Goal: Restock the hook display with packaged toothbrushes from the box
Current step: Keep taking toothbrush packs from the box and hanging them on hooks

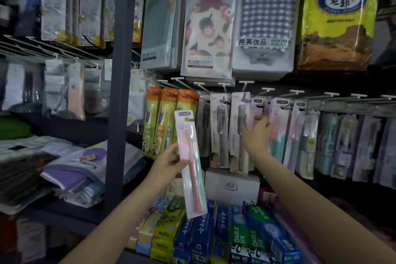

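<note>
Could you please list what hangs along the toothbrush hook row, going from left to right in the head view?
Orange-topped toothbrush packs → grey toothbrush packs → right hand on the pink packs → pale lilac and teal packs. The left hand holds a pink toothbrush pack in front.

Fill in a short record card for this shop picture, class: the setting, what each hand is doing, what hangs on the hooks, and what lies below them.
Setting: shop shelving with a hook display
Left hand: holds a pink packaged toothbrush upright, in front of the display, not yet on a hook
Right hand: reaches into the hanging toothbrush packs, fingers on them
Upper hooks: packaged towels
Below the hooks: a white box and toothpaste boxes
Left shelves: folded cloth goods
</note>
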Motion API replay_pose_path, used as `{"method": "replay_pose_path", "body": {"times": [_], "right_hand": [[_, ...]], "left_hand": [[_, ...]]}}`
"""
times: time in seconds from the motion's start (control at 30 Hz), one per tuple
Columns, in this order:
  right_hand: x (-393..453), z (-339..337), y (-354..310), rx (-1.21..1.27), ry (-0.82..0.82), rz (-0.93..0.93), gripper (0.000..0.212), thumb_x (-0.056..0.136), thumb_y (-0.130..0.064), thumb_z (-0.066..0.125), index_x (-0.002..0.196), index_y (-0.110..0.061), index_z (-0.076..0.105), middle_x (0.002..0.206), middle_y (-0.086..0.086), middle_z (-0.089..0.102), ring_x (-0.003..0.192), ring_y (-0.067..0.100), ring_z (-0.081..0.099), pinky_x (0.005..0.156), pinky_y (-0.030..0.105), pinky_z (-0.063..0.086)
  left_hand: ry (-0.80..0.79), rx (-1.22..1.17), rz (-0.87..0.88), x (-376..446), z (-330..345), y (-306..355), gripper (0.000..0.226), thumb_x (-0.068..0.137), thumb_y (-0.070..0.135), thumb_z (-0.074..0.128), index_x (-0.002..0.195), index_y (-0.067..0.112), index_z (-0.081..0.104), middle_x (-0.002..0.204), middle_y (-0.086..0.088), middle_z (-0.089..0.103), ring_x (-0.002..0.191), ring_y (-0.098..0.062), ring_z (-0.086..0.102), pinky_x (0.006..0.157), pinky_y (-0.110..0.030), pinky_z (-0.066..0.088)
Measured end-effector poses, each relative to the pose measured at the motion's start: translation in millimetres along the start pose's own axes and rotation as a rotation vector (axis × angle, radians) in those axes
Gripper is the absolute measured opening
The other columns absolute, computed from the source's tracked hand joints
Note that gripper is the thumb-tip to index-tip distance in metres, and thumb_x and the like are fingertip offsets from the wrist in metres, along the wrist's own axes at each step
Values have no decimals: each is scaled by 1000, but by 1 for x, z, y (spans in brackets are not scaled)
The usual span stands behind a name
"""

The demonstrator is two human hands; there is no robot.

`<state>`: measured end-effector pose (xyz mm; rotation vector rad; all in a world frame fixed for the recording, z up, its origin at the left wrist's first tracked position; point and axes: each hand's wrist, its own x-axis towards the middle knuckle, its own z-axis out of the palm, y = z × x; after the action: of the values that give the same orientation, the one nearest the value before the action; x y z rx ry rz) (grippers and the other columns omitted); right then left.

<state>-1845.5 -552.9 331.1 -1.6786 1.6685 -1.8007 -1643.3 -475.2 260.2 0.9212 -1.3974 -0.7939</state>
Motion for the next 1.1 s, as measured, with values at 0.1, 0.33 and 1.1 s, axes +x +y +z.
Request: {"method": "replay_pose_path", "body": {"times": [0.1,0.33,1.1], "right_hand": [[-26,-2,3,19,-105,-98,31,91,-12,54,121,-11,44,131,10,36,120,23,41,102,33,36],[-82,-5,9,278,-759,-71,23,90,-23,58,110,-13,55,108,2,58,98,17,58,82,28,54],[-30,-126,100,55,-74,153,45,91,-8,52,134,-8,38,109,28,58,87,35,60,72,40,51]], "left_hand": [[16,-61,-35,2,-3,1,35,89,3,56,116,24,53,100,-3,68,88,-13,65,63,-20,52],[-14,-37,10,4,18,1,44,88,3,56,114,38,52,105,-3,64,97,-20,62,71,-28,55],[-217,356,44,-1,89,-14,38,92,0,47,119,28,47,104,5,55,83,-6,64,74,-31,50]]}}
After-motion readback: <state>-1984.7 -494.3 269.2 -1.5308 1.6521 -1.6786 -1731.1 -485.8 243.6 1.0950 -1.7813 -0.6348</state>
